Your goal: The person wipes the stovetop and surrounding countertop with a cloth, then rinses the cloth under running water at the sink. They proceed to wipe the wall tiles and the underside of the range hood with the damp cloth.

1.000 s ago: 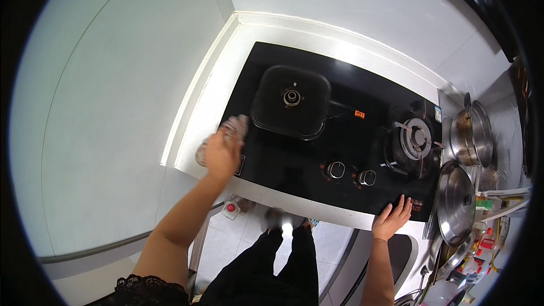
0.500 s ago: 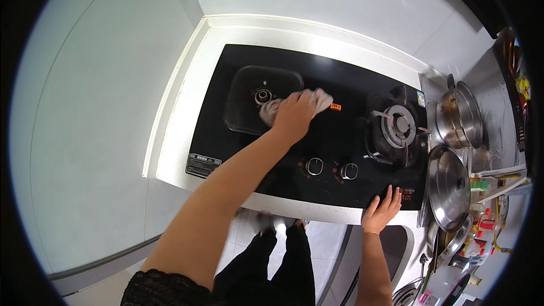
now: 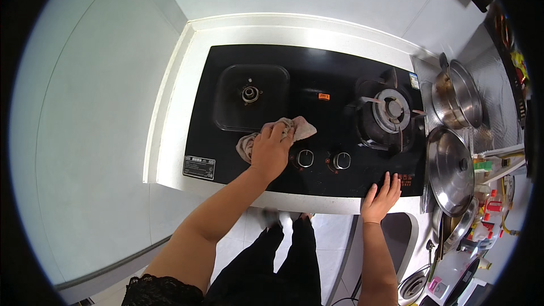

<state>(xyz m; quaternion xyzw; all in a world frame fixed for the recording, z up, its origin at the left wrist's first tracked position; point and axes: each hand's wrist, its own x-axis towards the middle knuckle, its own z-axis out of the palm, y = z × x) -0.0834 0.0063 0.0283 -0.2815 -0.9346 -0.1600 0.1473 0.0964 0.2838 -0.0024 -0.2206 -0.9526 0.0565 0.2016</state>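
My left hand [image 3: 271, 148] is closed over a crumpled, pale patterned cloth [image 3: 305, 128] and presses it on the black glass gas stove [image 3: 334, 130]. Cloth sticks out on both sides of the fingers, just below the recessed left burner well [image 3: 226, 110]. That well holds a bare burner base [image 3: 250, 94], with no pan support over it. At the front right edge of the stove, my right hand [image 3: 381, 199] lies flat with its fingers spread, holding nothing. Two round knobs, the left knob [image 3: 305, 158] and the right knob [image 3: 341, 161], sit between my hands.
The right burner [image 3: 393, 110] has its pan support on. Right of the stove stand a steel pot [image 3: 453, 96] and a large steel lid [image 3: 450, 170], with several bottles [image 3: 494, 204] beyond. White walls [image 3: 102, 136] border the left and back.
My left hand has slid the cloth from the burner well's right edge toward me, onto the flat glass left of the knobs. My right hand stays on the stove edge. The view has shifted slightly.
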